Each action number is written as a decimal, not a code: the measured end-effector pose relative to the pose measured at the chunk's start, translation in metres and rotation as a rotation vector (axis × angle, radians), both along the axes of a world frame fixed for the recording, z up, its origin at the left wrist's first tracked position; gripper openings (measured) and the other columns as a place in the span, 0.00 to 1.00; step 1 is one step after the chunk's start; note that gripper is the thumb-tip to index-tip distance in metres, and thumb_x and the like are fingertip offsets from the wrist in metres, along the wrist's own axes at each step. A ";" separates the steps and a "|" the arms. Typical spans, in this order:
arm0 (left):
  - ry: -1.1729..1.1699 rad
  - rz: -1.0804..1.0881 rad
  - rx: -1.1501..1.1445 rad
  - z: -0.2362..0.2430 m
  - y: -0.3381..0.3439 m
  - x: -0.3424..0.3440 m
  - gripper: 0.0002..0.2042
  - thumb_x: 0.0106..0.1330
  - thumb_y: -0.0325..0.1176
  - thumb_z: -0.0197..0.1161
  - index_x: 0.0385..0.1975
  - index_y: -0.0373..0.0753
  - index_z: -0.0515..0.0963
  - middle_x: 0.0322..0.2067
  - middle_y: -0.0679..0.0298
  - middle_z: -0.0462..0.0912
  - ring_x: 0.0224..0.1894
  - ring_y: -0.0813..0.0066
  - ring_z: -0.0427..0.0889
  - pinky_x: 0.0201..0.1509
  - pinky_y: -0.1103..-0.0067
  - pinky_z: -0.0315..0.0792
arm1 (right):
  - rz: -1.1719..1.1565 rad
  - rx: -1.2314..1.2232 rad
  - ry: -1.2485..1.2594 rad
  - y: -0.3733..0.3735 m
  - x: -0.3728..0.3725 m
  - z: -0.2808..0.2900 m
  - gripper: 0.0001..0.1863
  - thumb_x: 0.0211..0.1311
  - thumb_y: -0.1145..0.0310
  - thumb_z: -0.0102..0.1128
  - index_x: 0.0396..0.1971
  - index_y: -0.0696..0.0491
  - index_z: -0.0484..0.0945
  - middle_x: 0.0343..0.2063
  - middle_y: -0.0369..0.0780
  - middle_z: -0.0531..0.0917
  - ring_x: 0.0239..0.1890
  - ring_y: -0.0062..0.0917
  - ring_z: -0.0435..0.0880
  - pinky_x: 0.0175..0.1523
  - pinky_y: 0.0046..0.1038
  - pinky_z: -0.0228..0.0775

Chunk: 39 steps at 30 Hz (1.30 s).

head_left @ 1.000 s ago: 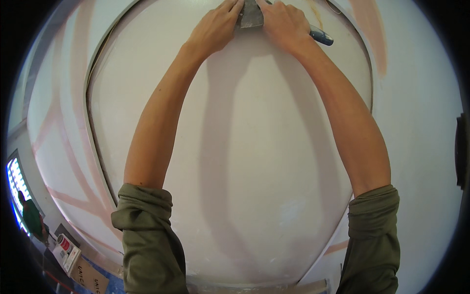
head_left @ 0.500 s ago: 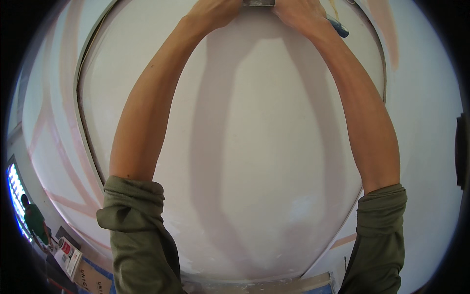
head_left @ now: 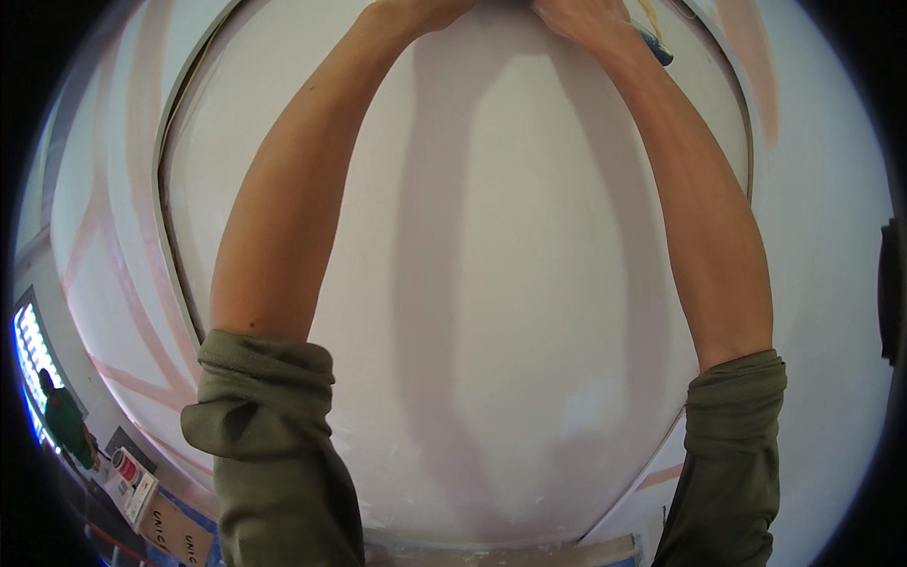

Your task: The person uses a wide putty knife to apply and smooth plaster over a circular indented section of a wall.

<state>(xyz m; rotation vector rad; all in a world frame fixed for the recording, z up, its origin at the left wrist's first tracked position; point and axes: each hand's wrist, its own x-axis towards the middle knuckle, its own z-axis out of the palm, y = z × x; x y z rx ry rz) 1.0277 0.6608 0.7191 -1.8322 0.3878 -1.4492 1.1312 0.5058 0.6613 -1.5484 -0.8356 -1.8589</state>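
Both my arms reach up over a large pale panel (head_left: 529, 283), and the upper edge of the view cuts off my hands. My left hand (head_left: 430, 13) is curled, its fingertips out of sight. My right hand (head_left: 584, 17) is closed too, and the dark blue handle (head_left: 656, 47) of a tool juts out beside its wrist. Between the hands only a blurred grey strip (head_left: 504, 3) shows; whether it belongs to that handle I cannot tell. Shadows of my arms fall down the panel.
A dark gap (head_left: 162, 180) borders the panel on the left. The white wall (head_left: 822, 236) around it bears pinkish bands. At far left a person in green (head_left: 66, 420) stands by a bright window, near a white tub (head_left: 125, 463) and a cardboard box (head_left: 179, 529). A ledge (head_left: 605, 550) runs below.
My hands have gone slightly higher, farther out of the view, with less of the grey strip and handle showing. My left forearm has shifted a little to the right.
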 end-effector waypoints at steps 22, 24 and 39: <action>0.049 -0.078 -0.125 -0.027 -0.083 -0.052 0.25 0.65 0.16 0.48 0.64 0.23 0.67 0.62 0.35 0.71 0.61 0.36 0.75 0.68 0.58 0.72 | 0.018 -0.117 0.014 -0.091 -0.056 -0.009 0.14 0.64 0.74 0.54 0.47 0.60 0.80 0.39 0.55 0.87 0.41 0.48 0.88 0.46 0.46 0.81; 0.061 -0.128 -0.123 -0.025 -0.093 -0.055 0.25 0.64 0.15 0.48 0.64 0.23 0.67 0.61 0.34 0.72 0.60 0.36 0.76 0.67 0.58 0.72 | -0.003 -0.082 -0.027 -0.094 -0.051 -0.006 0.14 0.64 0.73 0.53 0.47 0.60 0.79 0.38 0.55 0.87 0.41 0.49 0.88 0.46 0.46 0.81; -0.030 -0.076 -0.030 -0.028 -0.049 -0.024 0.28 0.68 0.17 0.53 0.69 0.24 0.62 0.71 0.38 0.63 0.73 0.33 0.61 0.79 0.54 0.57 | -0.082 -0.080 -0.004 -0.054 -0.024 -0.002 0.16 0.66 0.73 0.51 0.50 0.62 0.78 0.35 0.54 0.87 0.38 0.46 0.90 0.43 0.42 0.84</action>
